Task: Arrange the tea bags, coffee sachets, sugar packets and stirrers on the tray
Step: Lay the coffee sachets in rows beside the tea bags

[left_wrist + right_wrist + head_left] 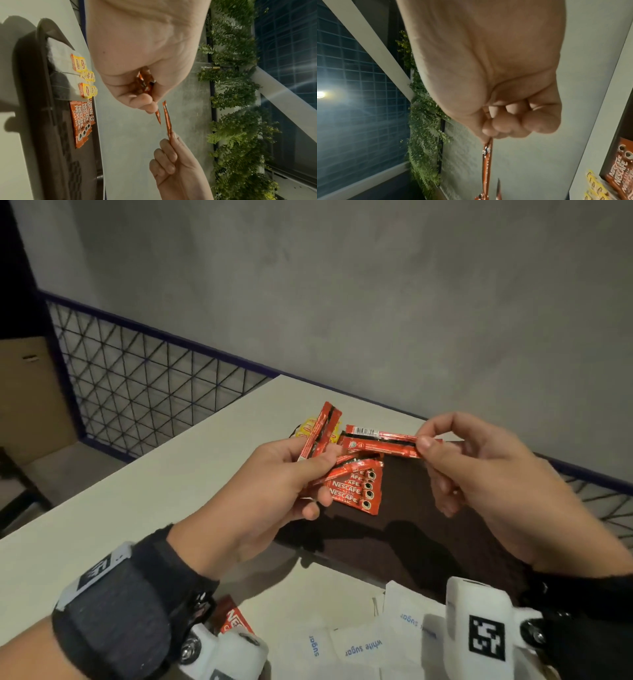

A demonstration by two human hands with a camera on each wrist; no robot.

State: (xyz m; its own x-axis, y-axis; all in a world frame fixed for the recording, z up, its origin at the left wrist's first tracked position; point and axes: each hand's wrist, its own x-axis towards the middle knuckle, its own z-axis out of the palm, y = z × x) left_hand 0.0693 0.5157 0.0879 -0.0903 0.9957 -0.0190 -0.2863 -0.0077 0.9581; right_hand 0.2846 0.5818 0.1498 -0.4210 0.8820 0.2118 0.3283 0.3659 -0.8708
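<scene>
Tray [428, 518]: I see it lying dark on the table, directly under and between my two hands; most of its floor below my right hand is bare, which I judge gives plenty of room for the sugar and stirrers to come.
Table [144, 501]: pale top beneath the tray, with free surface to the left of my left hand before the edge drops off.
Sugar packets [363, 645]: white, lying off the tray on the table, close in below both wrists, not yet placed.
Laid coffee sachets [354, 487]: a fanned overlapping row on the tray just beyond my left fingertips, logos up, I guess so each one shows.
Left hand [274, 484]: I have it curled around a small bundle of red sachets [317, 436], ends sticking up past the thumb; it looks like I keep it as the supply.
Right hand [479, 463]: thumb and forefinger pinch one end of a single sachet [380, 443], held level above the fanned row; the other fingers curl in, carrying nothing.
Single sachet, purpose: gripped at its end, I think, so the free length can be laid down beside the row without my fingers disturbing it.
Tea bags [84, 75]: yellow tags on the tray's far corner, just past my left hand, touching the end of the coffee row.
Stray sachet [236, 621]: red, on the table under my left wrist.
Stirrers: I cannot find any.
</scene>
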